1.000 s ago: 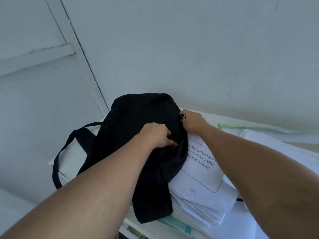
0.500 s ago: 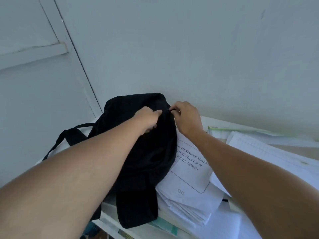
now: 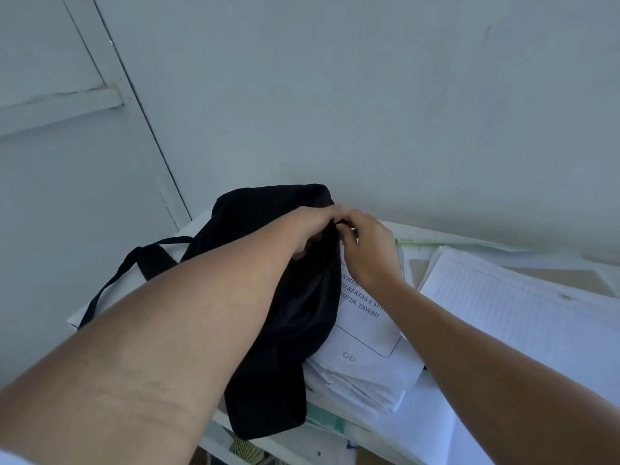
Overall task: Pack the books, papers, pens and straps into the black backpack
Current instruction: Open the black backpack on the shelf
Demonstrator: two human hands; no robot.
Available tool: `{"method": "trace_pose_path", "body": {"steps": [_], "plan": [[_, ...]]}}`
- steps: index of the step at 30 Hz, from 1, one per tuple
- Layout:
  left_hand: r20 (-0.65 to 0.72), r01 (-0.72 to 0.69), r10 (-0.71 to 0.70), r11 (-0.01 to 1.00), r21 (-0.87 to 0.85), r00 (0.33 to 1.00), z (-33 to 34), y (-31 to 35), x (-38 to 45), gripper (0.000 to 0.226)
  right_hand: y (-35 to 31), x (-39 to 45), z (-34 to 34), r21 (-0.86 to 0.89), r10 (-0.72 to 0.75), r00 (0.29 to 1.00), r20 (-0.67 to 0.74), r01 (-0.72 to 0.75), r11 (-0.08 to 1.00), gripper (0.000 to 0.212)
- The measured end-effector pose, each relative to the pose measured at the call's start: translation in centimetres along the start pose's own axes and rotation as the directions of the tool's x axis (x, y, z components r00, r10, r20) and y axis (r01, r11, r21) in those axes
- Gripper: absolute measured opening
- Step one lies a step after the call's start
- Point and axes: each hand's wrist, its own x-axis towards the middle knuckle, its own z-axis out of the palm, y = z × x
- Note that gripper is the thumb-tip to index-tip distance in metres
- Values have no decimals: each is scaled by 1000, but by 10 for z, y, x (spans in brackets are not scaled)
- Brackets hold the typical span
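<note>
The black backpack lies on a white table against the wall, one strap trailing to the left. My left hand pinches the fabric at the bag's top right edge. My right hand meets it there, fingers closed on a small zipper pull at the same spot. A stack of printed papers lies under the bag's right side, and lined sheets spread further right. The inside of the bag is hidden.
The white wall rises right behind the table. A green-edged folder lies along the wall at right. The table's front edge shows teal and patterned items below it. A door frame stands at left.
Both hands have moved up along the bag's right edge to its top and closer together. The view has shifted so the bag sits further left and lower.
</note>
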Motion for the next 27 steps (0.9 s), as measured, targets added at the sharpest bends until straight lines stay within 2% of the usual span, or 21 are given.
{"method": "trace_pose_path", "body": {"steps": [2, 3, 5, 6, 7, 8, 9, 11, 12, 13, 15, 16, 18, 20, 21, 22, 24, 26, 27], "plan": [[64, 0, -10, 990, 141, 998, 3, -3, 2, 26, -3, -6, -2, -22, 1, 1000, 8, -1, 1000, 20], [68, -32, 22, 988, 149, 997, 3, -3, 6, 21, -5, -11, -3, -16, 3, 1000, 8, -2, 1000, 20], [-30, -132, 135, 987, 89, 990, -1, -2, 11, 11, -9, -23, -5, 19, 9, 1000, -6, -8, 1000, 19], [-87, -166, 171, 984, 64, 981, -3, -2, 12, 19, -11, -29, -6, 30, 3, 1000, -15, -3, 1000, 19], [-86, -179, 183, 983, 48, 979, -4, -3, 11, 24, -12, -35, -6, 33, -1, 1000, -22, 2, 999, 19], [-27, -148, 149, 989, 29, 989, -6, -3, 5, 29, -12, -39, -6, 30, 4, 1000, -23, -4, 1000, 19], [65, -60, 56, 996, 61, 996, -6, -4, -2, 36, -12, -41, -6, 22, 19, 1000, -21, -19, 1000, 19], [182, 25, -77, 962, 272, 980, -5, -10, -6, 44, -13, -44, -8, 8, 50, 999, -11, -50, 999, 20], [201, -1, -70, 942, 335, 977, -4, -13, -5, 38, -15, -46, -8, 2, 53, 999, -7, -53, 999, 20], [196, -50, -17, 942, 333, 980, -3, -15, -4, 28, -17, -50, -8, -2, 50, 999, -6, -50, 999, 20], [103, -162, 140, 953, 257, 985, 0, -15, -2, 8, -24, -59, -10, 10, 45, 999, -7, -45, 999, 21], [49, -203, 197, 955, 217, 979, 0, -16, -1, 15, -26, -64, -12, 16, 41, 999, -4, -41, 999, 21], [117, -157, 137, 970, 183, 984, -2, -19, -11, 29, -28, -71, -15, 6, 36, 999, 3, -36, 999, 21], [240, -64, -22, 937, 343, 970, -3, -23, -20, 25, -27, -74, -17, -13, 47, 999, 11, -47, 999, 21], [246, -68, -39, 909, 411, 968, -2, -24, -18, 17, -28, -75, -18, -20, 50, 999, 11, -49, 999, 21], [229, -105, 3, 894, 435, 973, -2, -24, -17, 9, -29, -77, -18, -24, 45, 999, 10, -45, 999, 21], [121, -219, 186, 893, 393, 975, -1, -23, -10, 3, -34, -85, -18, -8, 41, 999, 8, -41, 999, 21], [-45, -293, 321, 907, 301, 946, -2, -23, -7, 13, -41, -98, -18, 23, 41, 999, 20, -41, 999, 19], [-58, -290, 313, 925, 247, 948, -3, -24, -6, 19, -44, -106, -17, 23, 31, 999, 32, -32, 999, 18]]}}
